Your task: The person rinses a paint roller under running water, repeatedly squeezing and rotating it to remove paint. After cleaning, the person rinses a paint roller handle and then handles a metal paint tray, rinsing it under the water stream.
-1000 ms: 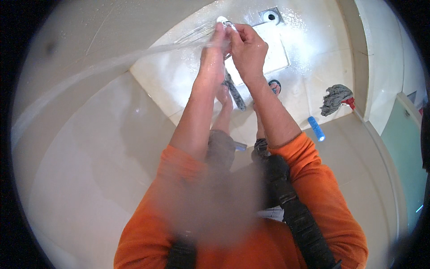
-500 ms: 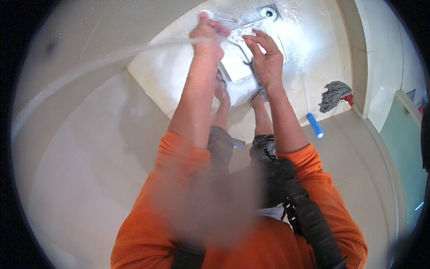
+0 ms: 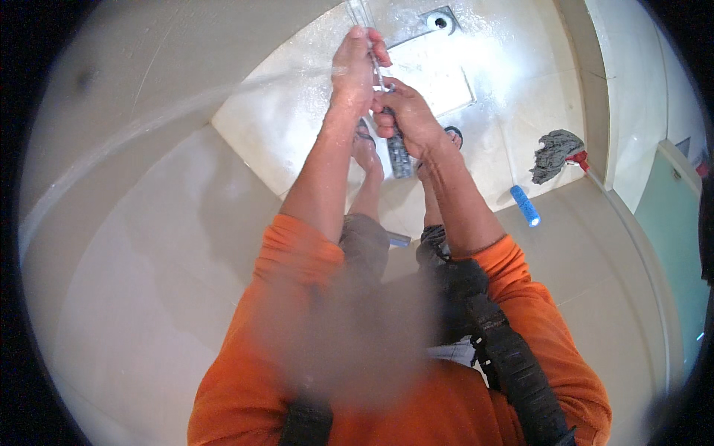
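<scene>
My left hand (image 3: pixel 353 70) is closed around the end of a translucent hose (image 3: pixel 245 85), which curves in from the left. A clear stream of water (image 3: pixel 360 13) shows just beyond its fingers. Close beside it, my right hand (image 3: pixel 405 111) is wrapped round a tool with a thin rod and a dark grey, speckled cylindrical part (image 3: pixel 399 152). That part hangs below the fingers toward my feet, and the rod reaches up next to my left hand. My fingers hide where rod and cylinder meet, so its exact kind cannot be told.
A round drain fitting (image 3: pixel 440 23) is set in the wet tiled floor, near a pale rectangular panel (image 3: pixel 439 82). To the right lie a grey mop head (image 3: pixel 555 156) with a red fitting and a blue cylinder (image 3: pixel 525 206). A pale green panel (image 3: pixel 669 230) stands far right.
My right hand has moved left and down beside my left hand, closing round the tool, whose dark part now hangs downward. My left hand has turned, and the water points more upward in view.
</scene>
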Demonstrator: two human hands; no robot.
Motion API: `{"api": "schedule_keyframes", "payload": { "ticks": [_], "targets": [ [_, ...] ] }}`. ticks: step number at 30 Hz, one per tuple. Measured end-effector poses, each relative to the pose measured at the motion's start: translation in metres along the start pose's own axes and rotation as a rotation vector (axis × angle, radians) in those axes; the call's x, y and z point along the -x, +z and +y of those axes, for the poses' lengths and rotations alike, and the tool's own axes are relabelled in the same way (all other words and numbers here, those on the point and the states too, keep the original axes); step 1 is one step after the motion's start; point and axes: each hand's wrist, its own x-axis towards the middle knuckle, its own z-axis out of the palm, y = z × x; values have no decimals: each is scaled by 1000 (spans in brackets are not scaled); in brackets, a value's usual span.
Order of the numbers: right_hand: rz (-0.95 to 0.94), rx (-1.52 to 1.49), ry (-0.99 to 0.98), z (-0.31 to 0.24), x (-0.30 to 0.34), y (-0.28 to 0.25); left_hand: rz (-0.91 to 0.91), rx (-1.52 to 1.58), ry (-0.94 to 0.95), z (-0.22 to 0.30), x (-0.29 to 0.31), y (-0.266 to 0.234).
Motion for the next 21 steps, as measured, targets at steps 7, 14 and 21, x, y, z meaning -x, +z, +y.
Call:
{"api": "schedule_keyframes", "payload": {
  "ticks": [7,14,21],
  "targets": [
    [-18,-9,30,-26,2,19,-226,-248,-163,6,-11,-20],
    [85,42,183,2,19,10,-168,-735,-368,13,6,-6],
    [-80,-131,358,55,52,-10,288,-1017,655,7,-2,-6]
  ]
}}
